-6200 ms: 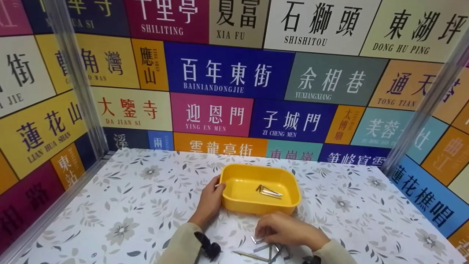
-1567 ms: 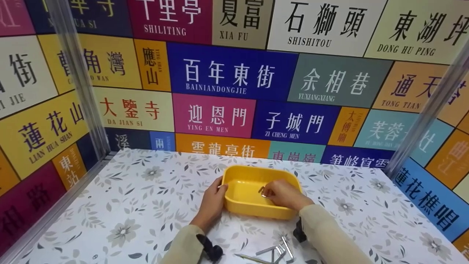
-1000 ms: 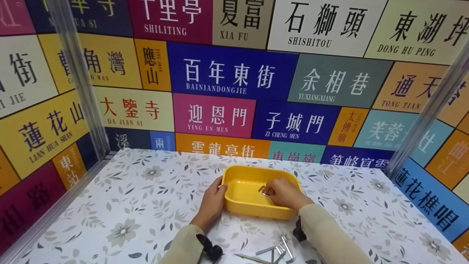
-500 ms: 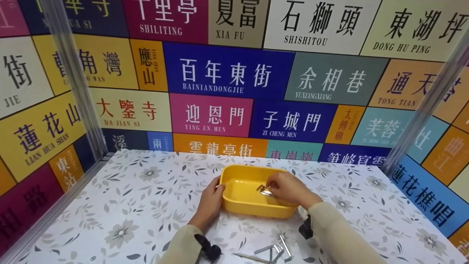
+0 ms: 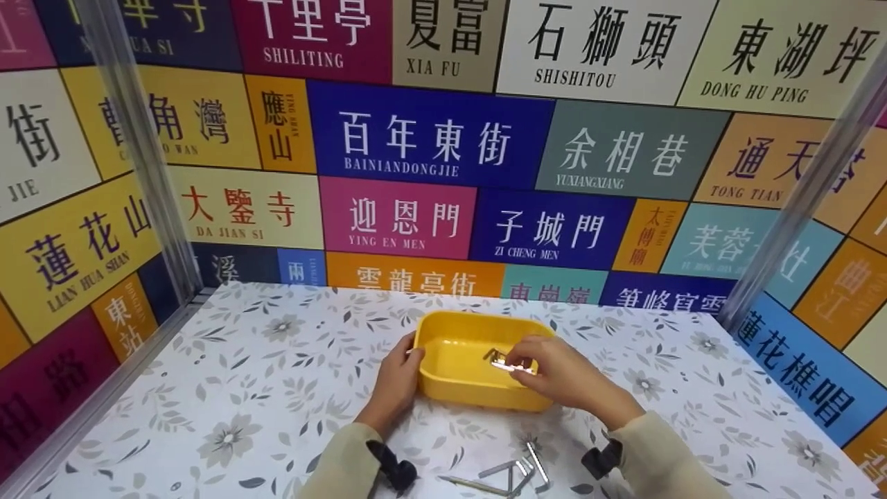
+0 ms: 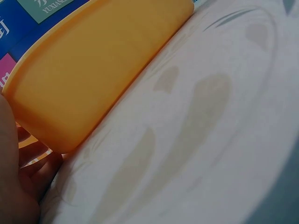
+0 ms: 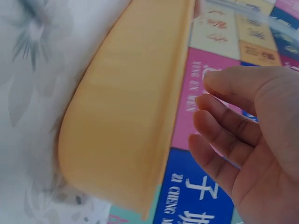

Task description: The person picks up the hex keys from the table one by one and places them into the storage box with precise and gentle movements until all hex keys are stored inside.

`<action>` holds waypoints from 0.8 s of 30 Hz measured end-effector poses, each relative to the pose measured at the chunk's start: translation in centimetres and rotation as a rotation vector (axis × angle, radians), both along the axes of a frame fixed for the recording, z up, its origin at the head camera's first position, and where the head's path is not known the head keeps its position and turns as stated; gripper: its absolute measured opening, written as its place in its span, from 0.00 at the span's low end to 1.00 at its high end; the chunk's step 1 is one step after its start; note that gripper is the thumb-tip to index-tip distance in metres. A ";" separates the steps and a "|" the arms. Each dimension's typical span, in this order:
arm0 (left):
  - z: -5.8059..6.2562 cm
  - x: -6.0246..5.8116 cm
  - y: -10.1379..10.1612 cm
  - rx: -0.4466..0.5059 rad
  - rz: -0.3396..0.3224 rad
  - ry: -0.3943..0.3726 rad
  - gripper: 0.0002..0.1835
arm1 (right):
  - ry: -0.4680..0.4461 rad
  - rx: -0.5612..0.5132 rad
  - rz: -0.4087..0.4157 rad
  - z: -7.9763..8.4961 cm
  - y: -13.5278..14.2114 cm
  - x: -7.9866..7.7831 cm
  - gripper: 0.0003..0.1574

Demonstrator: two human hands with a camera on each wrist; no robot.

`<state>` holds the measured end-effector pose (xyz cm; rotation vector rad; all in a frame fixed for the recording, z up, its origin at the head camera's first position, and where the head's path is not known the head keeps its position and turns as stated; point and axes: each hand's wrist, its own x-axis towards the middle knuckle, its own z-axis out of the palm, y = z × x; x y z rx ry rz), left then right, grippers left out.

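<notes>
In the head view my left hand (image 5: 396,381) grips the left end of a yellow plastic bin (image 5: 443,392), thumb at the rim. The left wrist view shows its fingers (image 6: 35,161) curled at the bin's lower corner. Several shiny L-shaped hex keys (image 5: 500,362) lie inside the bin, partly covered by my right hand (image 5: 565,371). That hand hovers over the bin's right front rim. Its fingers are loosely bent and hold nothing in the right wrist view. More metal hex keys (image 5: 521,474) lie in a loose pile on the table in front of the bin.
A white cloth with grey flowers (image 5: 229,440) covers the table. Behind it stands a wall of coloured name panels (image 5: 429,135). Clear corner posts rise at the left (image 5: 149,152) and right (image 5: 797,187). Black straps (image 5: 393,468) sit on both wrists.
Earlier the right hand was at the table pile, then inside the bin with a hex key. Now it has let go and drawn back toward the front right. The left hand stays on the bin.
</notes>
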<state>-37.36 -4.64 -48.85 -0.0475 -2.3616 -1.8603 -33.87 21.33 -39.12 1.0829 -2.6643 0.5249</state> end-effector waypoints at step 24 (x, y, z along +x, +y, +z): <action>0.1 0.0 0.2 -0.012 0.007 -0.017 0.26 | -0.338 -0.007 0.222 -3.4 0.4 3.8 0.11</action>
